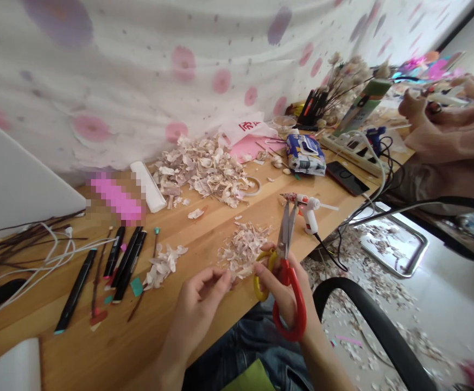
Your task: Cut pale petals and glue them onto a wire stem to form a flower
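In my right hand [281, 290] are scissors [288, 231] with one red and one yellow handle. Their blades point up and away from me, slightly apart. The fingers of my left hand [206, 298] are pinched together just left of the scissors, near the table's front edge. Whatever lies between those fingertips is too small to make out. Right beyond both hands is a small heap of pale cut scraps [247, 241]. A larger pile of dried pale petals [204, 168] lies farther back against the curtain, and a small petal cluster [165, 266] sits to the left.
Black markers [128, 263] and thin stems lie at left, near white cables [57, 255]. A white glue gun [310, 214], a phone [347, 178], a blue packet [305, 155] and a power strip [353, 152] stand at right. A co-worker's hands show at far right. Scraps litter the floor.
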A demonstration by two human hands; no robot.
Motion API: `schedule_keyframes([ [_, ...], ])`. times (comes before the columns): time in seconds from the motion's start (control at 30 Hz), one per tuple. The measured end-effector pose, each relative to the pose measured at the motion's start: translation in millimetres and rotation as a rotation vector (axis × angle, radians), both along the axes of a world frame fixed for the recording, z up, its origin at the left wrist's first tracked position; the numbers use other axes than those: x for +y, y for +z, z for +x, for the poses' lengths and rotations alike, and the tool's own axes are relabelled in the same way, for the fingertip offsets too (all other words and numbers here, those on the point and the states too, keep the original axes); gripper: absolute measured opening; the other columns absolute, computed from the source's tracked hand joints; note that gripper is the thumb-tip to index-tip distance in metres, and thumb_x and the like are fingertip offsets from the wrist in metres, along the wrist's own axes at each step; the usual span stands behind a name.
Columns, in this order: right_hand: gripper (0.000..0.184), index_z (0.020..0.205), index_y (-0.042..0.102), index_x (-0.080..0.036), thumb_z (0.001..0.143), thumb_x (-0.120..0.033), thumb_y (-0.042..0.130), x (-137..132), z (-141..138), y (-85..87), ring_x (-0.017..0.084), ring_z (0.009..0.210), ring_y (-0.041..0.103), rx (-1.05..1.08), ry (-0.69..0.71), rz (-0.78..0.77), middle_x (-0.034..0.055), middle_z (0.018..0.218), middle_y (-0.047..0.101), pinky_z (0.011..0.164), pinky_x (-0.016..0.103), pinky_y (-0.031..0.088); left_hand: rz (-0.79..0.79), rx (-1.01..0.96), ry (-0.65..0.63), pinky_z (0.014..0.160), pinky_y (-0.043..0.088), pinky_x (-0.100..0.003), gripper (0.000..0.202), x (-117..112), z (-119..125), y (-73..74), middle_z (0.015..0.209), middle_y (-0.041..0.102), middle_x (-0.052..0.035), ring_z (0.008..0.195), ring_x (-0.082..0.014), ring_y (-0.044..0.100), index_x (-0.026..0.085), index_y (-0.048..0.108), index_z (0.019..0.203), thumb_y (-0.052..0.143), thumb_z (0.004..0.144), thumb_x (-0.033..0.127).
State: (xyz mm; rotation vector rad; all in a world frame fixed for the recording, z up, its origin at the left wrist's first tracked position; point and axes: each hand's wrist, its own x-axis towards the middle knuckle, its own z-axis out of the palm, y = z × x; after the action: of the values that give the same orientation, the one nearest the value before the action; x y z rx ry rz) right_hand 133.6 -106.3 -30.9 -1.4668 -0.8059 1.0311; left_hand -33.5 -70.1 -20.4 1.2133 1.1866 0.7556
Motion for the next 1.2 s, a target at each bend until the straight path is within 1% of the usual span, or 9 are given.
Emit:
schedule_keyframes([
  [0.13, 0.048, 0.109, 0.059, -0.021, 0.087, -0.063, 0.066, -17.7, 6.2, -7.1, 0.015, 0.057, 0.047, -0.078, 0.150, 0.000, -0.0036, 0.069, 0.053, 0.052, 0.025, 0.040, 0.044, -0.046, 0.166, 0.075, 0.056, -0.025, 0.029, 4.0, 1.7, 2.3, 0.074, 0.074, -0.0025, 0.077, -0.0186, 0.071, 0.020, 0.072, 0.075, 0.067, 0.085, 0.046],
  [0.23, 0.068, 0.108, 0.062, -0.023, 0.076, -0.084, 0.061, -34.0, 8.1, -4.1, 0.020, 0.066, 0.054, -0.107, 0.310, 0.065, 0.0011, 0.078, 0.059, 0.060, 0.028, 0.046, 0.093, -0.085, 0.266, 0.073, 0.055, -0.025, 0.029, 9.5, 4.2, 5.0, 0.071, 0.073, -0.0018, 0.073, -0.0172, 0.069, 0.019, 0.072, 0.075, 0.067, 0.086, 0.046],
  [0.33, 0.088, 0.121, 0.061, -0.026, 0.065, -0.093, 0.057, -44.1, 4.4, 4.0, 0.027, 0.078, 0.062, -0.170, 0.401, 0.053, 0.0051, 0.089, 0.064, 0.073, 0.034, 0.052, 0.095, -0.140, 0.353, 0.071, 0.055, -0.025, 0.028, 14.3, 6.7, 7.0, 0.069, 0.073, -0.0016, 0.071, -0.0166, 0.069, 0.019, 0.072, 0.078, 0.071, 0.084, 0.046],
  [0.5, 0.098, 0.133, 0.053, -0.021, 0.068, -0.096, 0.048, -53.2, -4.0, 5.4, 0.034, 0.088, 0.065, -0.262, 0.403, 0.023, 0.0118, 0.101, 0.067, 0.082, 0.040, 0.052, 0.052, -0.224, 0.450, 0.073, 0.055, -0.026, 0.026, 16.5, 7.9, 8.0, 0.073, 0.075, -0.0013, 0.071, -0.0161, 0.070, 0.018, 0.070, 0.083, 0.075, 0.083, 0.044],
  [0.63, 0.089, 0.130, 0.055, -0.024, 0.073, -0.093, 0.047, -60.8, -1.8, -2.7, 0.032, 0.081, 0.066, -0.324, 0.327, 0.046, 0.0077, 0.091, 0.066, 0.074, 0.036, 0.053, 0.049, -0.402, 0.534, 0.078, 0.055, -0.026, 0.023, 18.6, 6.6, 10.2, 0.076, 0.076, -0.0009, 0.078, -0.0159, 0.072, 0.019, 0.068, 0.080, 0.077, 0.081, 0.040],
  [0.73, 0.090, 0.129, 0.057, -0.025, 0.070, -0.093, 0.051, -60.8, 1.9, -7.9, 0.032, 0.077, 0.066, -0.345, 0.340, 0.041, 0.0077, 0.088, 0.068, 0.070, 0.035, 0.054, 0.061, -0.448, 0.534, 0.082, 0.055, -0.028, 0.022, 19.6, 6.5, 12.8, 0.078, 0.077, -0.0012, 0.081, -0.0166, 0.072, 0.020, 0.067, 0.080, 0.076, 0.081, 0.040],
  [0.9, 0.094, 0.127, 0.058, -0.022, 0.065, -0.092, 0.059, -52.7, -0.9, -9.4, 0.039, 0.093, 0.069, -0.341, 0.400, 0.047, 0.0153, 0.105, 0.073, 0.087, 0.043, 0.054, 0.022, -0.262, 0.485, 0.083, 0.055, -0.032, 0.026, 11.8, 10.9, 6.3, 0.080, 0.075, -0.0025, 0.082, -0.0194, 0.070, 0.020, 0.064, 0.080, 0.072, 0.082, 0.045],
  [1.07, 0.085, 0.130, 0.057, -0.024, 0.065, -0.075, 0.078, -44.4, -7.1, 1.3, 0.041, 0.106, 0.068, -0.349, 0.411, 0.008, 0.0159, 0.117, 0.071, 0.093, 0.044, 0.053, -0.064, -0.268, 0.331, 0.084, 0.055, -0.030, 0.026, -0.2, 14.3, -4.1, 0.092, 0.076, -0.0058, 0.092, -0.0212, 0.071, 0.021, 0.066, 0.078, 0.075, 0.080, 0.045],
  [1.2, 0.095, 0.131, 0.057, -0.025, 0.056, -0.077, 0.083, -38.6, -5.7, 7.2, 0.033, 0.088, 0.068, -0.368, 0.434, 0.018, 0.0091, 0.103, 0.071, 0.086, 0.039, 0.054, -0.069, -0.270, 0.225, 0.083, 0.056, -0.027, 0.025, -4.8, 13.5, -3.8, 0.098, 0.078, -0.0076, 0.094, -0.0209, 0.072, 0.020, 0.067, 0.075, 0.076, 0.079, 0.043],
])
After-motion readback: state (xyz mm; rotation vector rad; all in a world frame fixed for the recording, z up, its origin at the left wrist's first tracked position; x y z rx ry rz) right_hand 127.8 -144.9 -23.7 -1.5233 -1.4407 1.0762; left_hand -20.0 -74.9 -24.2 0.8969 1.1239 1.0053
